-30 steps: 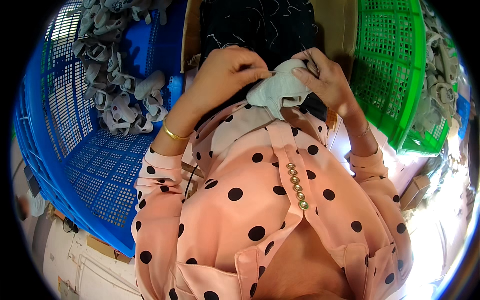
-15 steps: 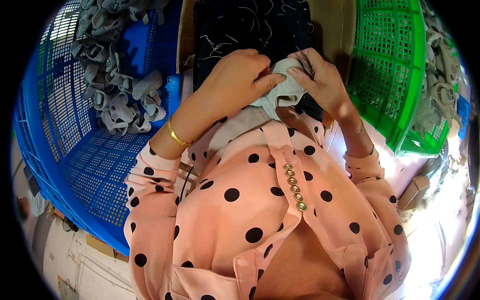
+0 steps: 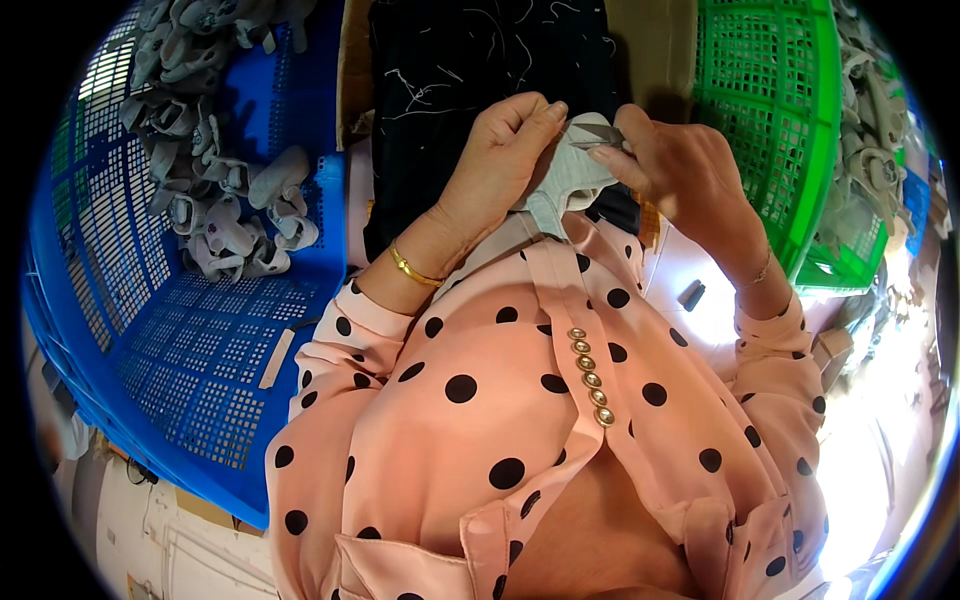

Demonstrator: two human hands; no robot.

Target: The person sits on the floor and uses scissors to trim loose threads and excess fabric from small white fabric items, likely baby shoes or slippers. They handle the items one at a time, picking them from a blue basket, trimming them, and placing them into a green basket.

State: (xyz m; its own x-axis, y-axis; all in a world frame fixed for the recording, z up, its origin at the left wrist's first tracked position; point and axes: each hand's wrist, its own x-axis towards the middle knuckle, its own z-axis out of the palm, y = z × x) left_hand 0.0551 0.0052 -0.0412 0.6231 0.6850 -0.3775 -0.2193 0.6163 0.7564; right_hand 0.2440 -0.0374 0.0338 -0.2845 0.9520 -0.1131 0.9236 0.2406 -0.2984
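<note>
In front of my chest a small pale grey shoe upper (image 3: 562, 182) with cut-out openings is held above my lap. My left hand (image 3: 508, 150) pinches its far edge between thumb and fingers. Closed around thread snips (image 3: 596, 134), my right hand (image 3: 682, 168) has their metal blades pointing left across the top of the upper, close to my left thumb. The blades overlap the upper in the view; whether they touch it I cannot tell. Black cloth (image 3: 490, 60) strewn with loose white threads lies beyond my hands.
At the left stands a blue plastic basket (image 3: 190, 350) with several grey shoe uppers (image 3: 225, 235) heaped inside. A green basket (image 3: 760, 130) rises at the right, with more uppers (image 3: 880, 170) beyond its wall. Cardboard (image 3: 652, 60) flanks the black cloth.
My hands have moved apart at the upper, the right one to the right and turned. The snips' blades now show between them. The left hand has shifted toward the upper's far edge.
</note>
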